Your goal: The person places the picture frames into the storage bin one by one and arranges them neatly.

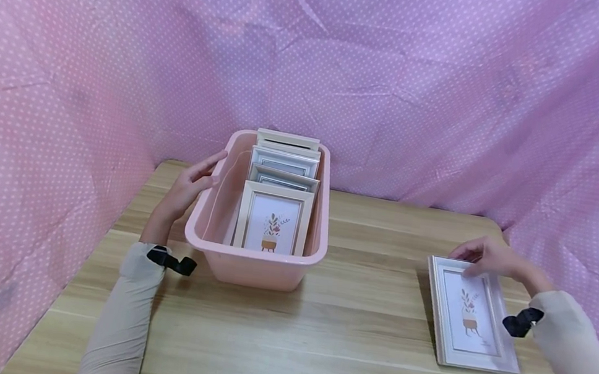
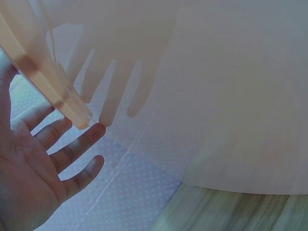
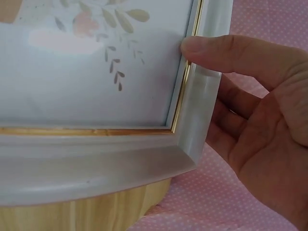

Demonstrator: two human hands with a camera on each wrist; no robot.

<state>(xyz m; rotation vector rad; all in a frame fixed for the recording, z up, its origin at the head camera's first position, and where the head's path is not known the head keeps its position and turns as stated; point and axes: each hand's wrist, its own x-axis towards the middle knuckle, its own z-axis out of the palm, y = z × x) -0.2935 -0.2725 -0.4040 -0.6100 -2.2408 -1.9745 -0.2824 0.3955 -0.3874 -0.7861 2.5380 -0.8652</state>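
Observation:
A pink plastic tub stands on the table, holding several picture frames in a row. The front frame shows a plant drawing. Against the tub's left rim rests my left hand; in the left wrist view its fingers are spread and fairly straight, some touching the rim. Off to the right, a white picture frame with a similar plant print leans back, its lower edge at the table. My right hand pinches its top edge, thumb on the front and other fingers behind.
The wooden table extends between the tub and the right-hand frame. Pink polka-dot cloth hangs behind and along both sides. Black straps circle both wrists.

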